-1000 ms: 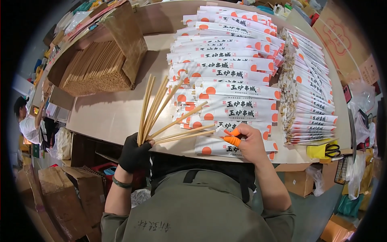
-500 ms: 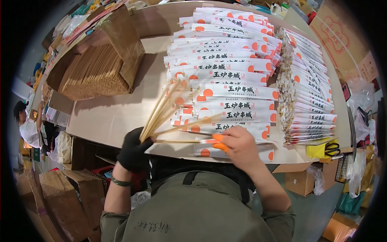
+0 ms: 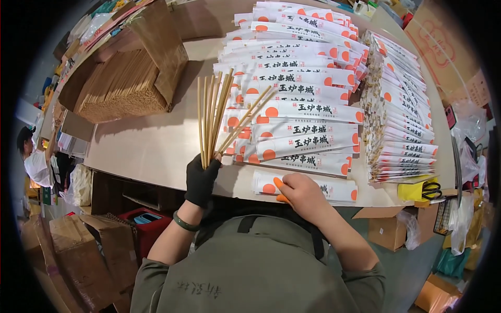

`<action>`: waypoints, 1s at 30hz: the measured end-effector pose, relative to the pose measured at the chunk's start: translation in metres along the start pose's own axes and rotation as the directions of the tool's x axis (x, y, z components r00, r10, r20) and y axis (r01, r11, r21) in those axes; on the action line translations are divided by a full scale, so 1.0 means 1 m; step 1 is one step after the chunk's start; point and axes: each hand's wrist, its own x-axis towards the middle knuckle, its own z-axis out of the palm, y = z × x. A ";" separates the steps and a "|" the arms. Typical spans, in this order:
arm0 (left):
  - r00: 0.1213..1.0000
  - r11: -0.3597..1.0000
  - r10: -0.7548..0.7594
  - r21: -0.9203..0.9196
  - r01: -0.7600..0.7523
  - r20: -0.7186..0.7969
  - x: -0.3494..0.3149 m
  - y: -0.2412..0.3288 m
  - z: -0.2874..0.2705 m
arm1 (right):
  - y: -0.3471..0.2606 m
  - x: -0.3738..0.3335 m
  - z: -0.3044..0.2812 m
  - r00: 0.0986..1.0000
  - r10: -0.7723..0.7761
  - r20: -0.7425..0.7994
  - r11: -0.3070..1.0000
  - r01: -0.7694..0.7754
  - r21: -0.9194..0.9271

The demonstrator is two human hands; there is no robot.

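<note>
My left hand (image 3: pixel 202 177), in a black glove, is closed around the lower ends of a fanned bundle of wooden chopsticks (image 3: pixel 213 115) that point up and away over the table. My right hand (image 3: pixel 302 193) wears orange covers on its fingertips. Its thumb and fingers are bent onto a small stack of white paper sleeves (image 3: pixel 266 183) with orange dots at the table's near edge; part of the stack is hidden under the hand. Beyond lies a wide, overlapping pile of similar printed sleeves (image 3: pixel 308 107).
On the right stands a dense row of sleeves (image 3: pixel 399 109) with stick ends showing. Black-handled scissors (image 3: pixel 431 191) lie by something yellow at the corner. A cardboard box (image 3: pixel 175 68) at the left holds tightly packed tan pieces. Another person (image 3: pixel 35 159) is at the far left.
My left hand has moved right and turned the chopsticks more upright. The stick that ran toward my right hand no longer spans between the hands. My right hand is slightly lower, on the near sleeves.
</note>
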 end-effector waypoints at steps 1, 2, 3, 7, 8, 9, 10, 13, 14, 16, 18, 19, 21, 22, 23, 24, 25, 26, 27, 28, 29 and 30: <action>1.000 1.000 0.001 0.000 -0.001 -0.001 -0.003 -0.001 0.000 | -0.001 0.000 0.000 1.000 -0.001 0.000 1.000 0.001 0.000; 0.999 0.999 -0.038 -0.004 0.038 0.018 -0.007 -0.002 -0.001 | -0.004 -0.001 0.000 0.997 -0.002 0.078 0.998 0.007 -0.065; 0.996 0.997 -0.076 -0.007 0.076 0.037 -0.011 -0.003 -0.002 | -0.007 -0.002 0.000 0.988 0.002 0.155 0.991 0.018 -0.129; 0.997 0.997 -0.077 0.026 0.076 0.029 -0.020 -0.002 -0.012 | -0.010 -0.014 0.019 0.999 -0.038 -0.022 0.987 0.034 -0.157; 0.998 0.998 -0.052 0.033 0.051 0.021 -0.021 -0.004 -0.016 | -0.009 -0.014 0.020 0.996 -0.023 -0.087 0.994 0.013 -0.111; 0.999 0.998 -0.052 0.034 0.051 0.015 -0.021 -0.006 -0.020 | -0.008 -0.014 0.020 0.996 -0.028 -0.087 0.994 0.018 -0.108; 0.998 0.998 -0.047 0.033 0.046 0.036 -0.022 -0.007 -0.026 | -0.011 -0.012 0.017 0.986 0.034 -0.161 0.998 -0.042 -0.044; 0.998 0.997 -0.021 0.069 0.016 0.067 -0.024 -0.008 -0.044 | -0.006 -0.011 0.020 0.960 0.150 -0.238 0.988 -0.139 0.063; 0.998 0.995 -0.018 0.104 0.011 0.066 -0.026 -0.004 -0.049 | -0.002 -0.009 0.021 0.950 0.196 -0.245 0.979 -0.177 0.098; 0.998 0.988 0.010 0.150 -0.020 0.066 -0.024 -0.004 -0.058 | -0.001 -0.004 0.014 0.874 0.466 -0.138 0.851 -0.400 0.341; 0.996 0.992 -0.022 0.129 0.010 0.088 -0.025 -0.004 -0.064 | 0.006 0.000 0.013 0.713 0.700 0.042 0.527 -0.555 0.643; 0.993 0.993 -0.057 0.105 0.046 0.105 -0.026 -0.002 -0.066 | 0.008 0.002 0.010 0.712 0.701 0.041 0.526 -0.555 0.645; 0.987 0.995 -0.061 0.084 0.049 0.146 -0.025 -0.006 -0.071 | 0.007 0.005 0.002 0.681 0.712 0.169 0.371 -0.570 0.733; 0.980 0.997 -0.063 0.061 0.052 0.187 -0.024 -0.007 -0.073 | 0.008 0.005 0.001 0.700 0.700 0.140 0.401 -0.548 0.734; 0.980 0.997 -0.061 0.060 0.051 0.188 -0.024 -0.005 -0.074 | 0.007 0.006 -0.001 0.701 0.700 0.138 0.403 -0.547 0.734; 0.974 0.996 -0.063 0.071 0.049 0.218 -0.023 -0.003 -0.075 | 0.006 0.006 -0.004 0.727 0.676 0.118 0.444 -0.531 0.722; 0.967 0.996 -0.064 0.082 0.045 0.246 -0.023 0.000 -0.077 | 0.006 0.007 -0.006 0.754 0.650 0.099 0.486 -0.512 0.709; 0.967 0.996 -0.061 0.080 0.042 0.246 -0.022 0.001 -0.079 | 0.006 0.006 -0.008 0.755 0.649 0.096 0.488 -0.510 0.708; 0.970 0.996 -0.023 0.090 0.002 0.242 -0.020 0.002 -0.081 | 0.006 0.005 -0.010 0.741 0.664 0.100 0.469 -0.517 0.717; 0.971 0.994 0.014 0.100 -0.039 0.238 -0.019 0.003 -0.083 | 0.005 0.005 -0.011 0.727 0.678 0.104 0.449 -0.522 0.725; 0.971 0.994 0.018 0.098 -0.043 0.237 -0.018 0.003 -0.084 | 0.005 0.005 -0.012 0.729 0.677 0.101 0.452 -0.519 0.725; 0.972 0.997 0.019 0.074 -0.037 0.234 -0.017 0.001 -0.086 | 0.004 0.006 -0.014 0.737 0.666 0.113 0.451 -0.519 0.726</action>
